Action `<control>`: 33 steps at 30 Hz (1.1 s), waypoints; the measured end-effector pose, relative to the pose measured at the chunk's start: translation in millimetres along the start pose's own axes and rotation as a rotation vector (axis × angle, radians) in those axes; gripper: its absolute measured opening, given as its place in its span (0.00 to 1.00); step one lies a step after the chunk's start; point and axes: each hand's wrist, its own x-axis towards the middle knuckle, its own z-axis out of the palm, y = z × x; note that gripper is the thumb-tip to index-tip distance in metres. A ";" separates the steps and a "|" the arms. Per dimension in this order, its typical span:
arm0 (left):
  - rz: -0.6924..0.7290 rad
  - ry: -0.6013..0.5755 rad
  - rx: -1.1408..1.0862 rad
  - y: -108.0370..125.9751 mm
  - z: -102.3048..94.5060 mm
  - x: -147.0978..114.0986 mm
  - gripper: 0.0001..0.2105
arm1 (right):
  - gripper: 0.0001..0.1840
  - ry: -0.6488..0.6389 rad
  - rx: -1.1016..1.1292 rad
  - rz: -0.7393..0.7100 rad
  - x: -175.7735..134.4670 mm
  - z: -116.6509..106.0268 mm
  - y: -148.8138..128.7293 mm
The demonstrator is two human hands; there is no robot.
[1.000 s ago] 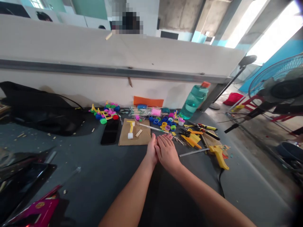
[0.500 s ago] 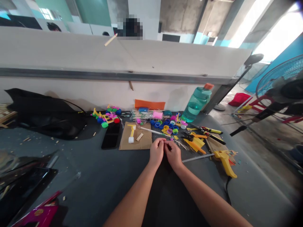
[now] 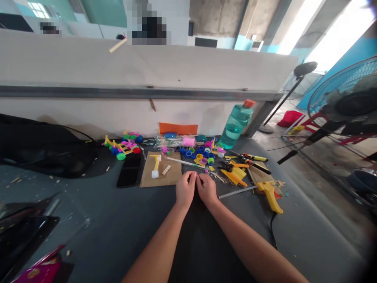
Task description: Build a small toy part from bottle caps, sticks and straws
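Observation:
My left hand (image 3: 185,190) and my right hand (image 3: 207,188) meet above the dark table, fingertips pinched together. Whatever sits between their fingers is too small or hidden to make out. Just left of them lies a piece of brown cardboard (image 3: 144,179), bearing a yellow stick piece with white ends (image 3: 156,165) and a small wooden piece (image 3: 166,169). Beyond my hands is a heap of coloured bottle caps (image 3: 203,153). A long pale stick (image 3: 185,162) lies in front of the caps. To the right rests a yellow glue gun (image 3: 269,194) with a glue stick (image 3: 235,192) pointing toward my right hand.
A black phone (image 3: 129,171) lies left of the cardboard, near small wheeled models (image 3: 120,147). A teal bottle (image 3: 234,125) stands by the white partition (image 3: 132,114). Orange-handled cutters (image 3: 235,173) and pliers (image 3: 256,163) lie right. A black bag (image 3: 44,145) sits left; a fan (image 3: 350,102) stands right.
The whole scene has shifted left and slightly up in view as the head turned right. My hands stay pinched together in much the same pose.

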 end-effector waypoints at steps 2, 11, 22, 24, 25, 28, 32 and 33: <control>-0.005 0.027 0.058 -0.8 -1.0 -1.5 0.13 | 0.17 -0.010 -0.021 -0.020 0.7 0.8 -1.2; 0.102 0.282 0.212 -3.5 -35.9 5.8 0.10 | 0.14 -0.007 -0.028 -0.066 0.2 0.9 -3.8; 0.077 0.064 0.749 -30.5 -117.4 16.6 0.18 | 0.11 0.006 0.005 -0.025 -4.5 1.5 -4.1; 0.073 0.043 0.770 -34.7 -117.2 17.2 0.18 | 0.11 0.009 0.005 -0.020 -4.4 0.8 -4.5; 0.073 0.038 0.784 -35.9 -117.0 17.6 0.18 | 0.11 0.009 0.004 -0.018 -4.3 0.5 -4.7; 0.078 0.016 0.828 -36.1 -117.3 18.6 0.17 | 0.12 0.005 0.001 -0.013 -3.6 -0.4 -5.1; 0.086 0.011 0.888 -29.1 -116.8 12.8 0.16 | 0.11 -0.005 0.000 -0.009 -2.8 -0.8 -5.1; 0.085 0.022 0.905 -25.9 -115.4 9.1 0.15 | 0.11 -0.006 0.001 -0.006 -2.7 -0.9 -5.0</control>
